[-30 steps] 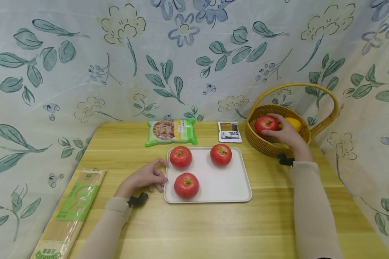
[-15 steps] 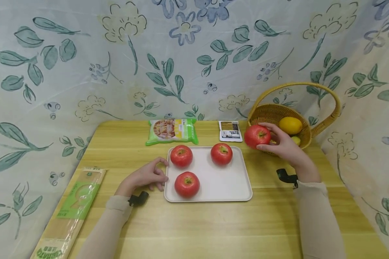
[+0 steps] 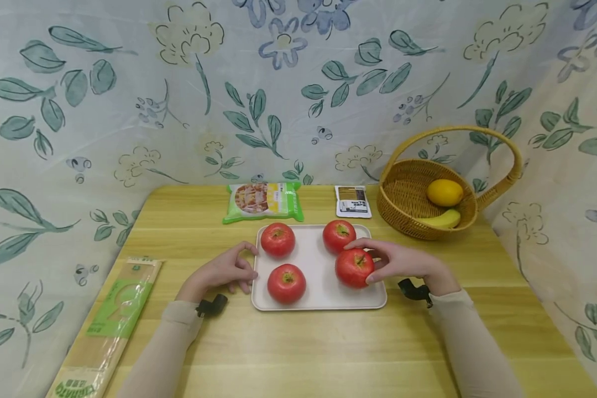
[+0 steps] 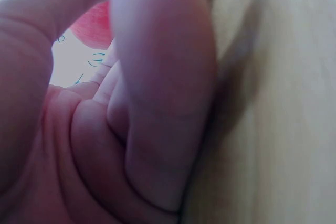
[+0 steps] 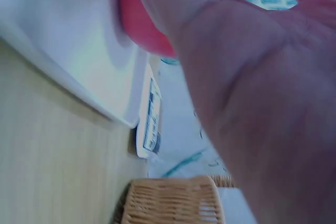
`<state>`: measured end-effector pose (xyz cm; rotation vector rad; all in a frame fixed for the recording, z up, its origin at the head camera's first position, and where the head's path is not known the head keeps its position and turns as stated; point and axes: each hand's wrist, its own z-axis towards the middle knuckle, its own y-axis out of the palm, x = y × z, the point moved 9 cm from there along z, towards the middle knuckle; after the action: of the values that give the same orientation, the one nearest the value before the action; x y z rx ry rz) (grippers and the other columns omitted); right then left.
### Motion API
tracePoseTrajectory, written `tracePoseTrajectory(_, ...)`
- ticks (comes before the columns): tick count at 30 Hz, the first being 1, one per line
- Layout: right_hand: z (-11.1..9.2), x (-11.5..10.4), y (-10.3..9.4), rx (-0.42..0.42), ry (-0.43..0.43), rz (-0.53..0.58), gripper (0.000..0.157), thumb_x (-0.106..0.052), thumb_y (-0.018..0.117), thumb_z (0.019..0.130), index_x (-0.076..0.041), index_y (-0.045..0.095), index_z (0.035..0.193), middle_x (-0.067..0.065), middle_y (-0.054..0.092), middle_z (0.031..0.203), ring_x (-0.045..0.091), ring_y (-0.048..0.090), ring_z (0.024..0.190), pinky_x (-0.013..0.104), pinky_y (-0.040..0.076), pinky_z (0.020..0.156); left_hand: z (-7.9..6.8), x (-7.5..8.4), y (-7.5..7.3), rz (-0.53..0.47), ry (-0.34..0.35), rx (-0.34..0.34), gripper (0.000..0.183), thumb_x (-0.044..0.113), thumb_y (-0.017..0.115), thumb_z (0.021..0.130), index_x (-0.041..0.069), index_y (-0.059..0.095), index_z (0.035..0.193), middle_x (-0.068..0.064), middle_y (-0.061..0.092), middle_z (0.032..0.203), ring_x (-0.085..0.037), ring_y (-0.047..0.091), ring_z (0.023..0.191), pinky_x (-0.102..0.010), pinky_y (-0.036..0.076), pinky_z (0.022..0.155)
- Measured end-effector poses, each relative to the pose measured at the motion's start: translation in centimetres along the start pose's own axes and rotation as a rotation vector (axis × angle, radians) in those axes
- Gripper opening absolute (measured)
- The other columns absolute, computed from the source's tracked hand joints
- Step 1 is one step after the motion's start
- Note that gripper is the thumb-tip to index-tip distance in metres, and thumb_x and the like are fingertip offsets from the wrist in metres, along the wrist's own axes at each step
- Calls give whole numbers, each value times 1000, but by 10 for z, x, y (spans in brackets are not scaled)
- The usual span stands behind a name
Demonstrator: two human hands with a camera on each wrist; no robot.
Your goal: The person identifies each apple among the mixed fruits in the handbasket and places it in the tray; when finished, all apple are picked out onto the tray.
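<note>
My right hand holds a red apple by its right side, thumb in front and fingers behind, over the right half of the white tray. Whether that apple's underside rests on the tray is hidden. Just behind it is another apple. Two more, a back apple and a front apple, sit on the tray's left half. My left hand rests on the table at the tray's left edge, fingers loosely bent, fingertips at the rim. In the left wrist view its fingers fill much of the picture.
A wicker basket with a tall handle holds a lemon and a banana at the back right. Behind the tray lie a green food packet and a small white packet. A long noodle pack lies at left.
My right hand has lifted the apple out of the basket and carried it left and toward me, over the tray. The left hand has stayed in place.
</note>
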<state>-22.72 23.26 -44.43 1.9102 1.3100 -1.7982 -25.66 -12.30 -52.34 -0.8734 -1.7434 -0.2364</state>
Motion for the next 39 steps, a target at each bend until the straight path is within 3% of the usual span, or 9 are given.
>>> tracePoseTrajectory(5,11,6,18,-76,59,-7,72,-20,84,92,-23,48,154,14,49,157,36,51,140,31,52,109,-1,1,0,2,1,-2,60,23,79,96,13,42,143,-9,77,87,-19,75,66,-27,53,52)
tracePoseTrajectory(12,16,6,24,-95,54,-45,69,-22,84,91,-24,51,151,11,53,154,35,49,139,48,47,114,-1,1,0,-5,0,-4,59,22,79,96,13,43,142,-9,77,87,-19,75,66,-27,53,51)
tracePoseTrajectory(17,17,5,26,-98,40,-76,68,-23,85,89,-25,53,149,9,53,153,34,48,139,55,43,116,-1,2,0,8,-1,-1,59,21,78,96,14,43,142,-9,77,86,-20,75,66,-28,53,51)
tracePoseTrajectory(39,16,8,28,-103,80,-118,72,-23,85,88,-28,50,151,8,49,155,32,47,141,55,43,116,-2,3,1,8,5,-5,59,23,78,97,12,42,143,-9,77,87,-18,74,65,-26,53,51)
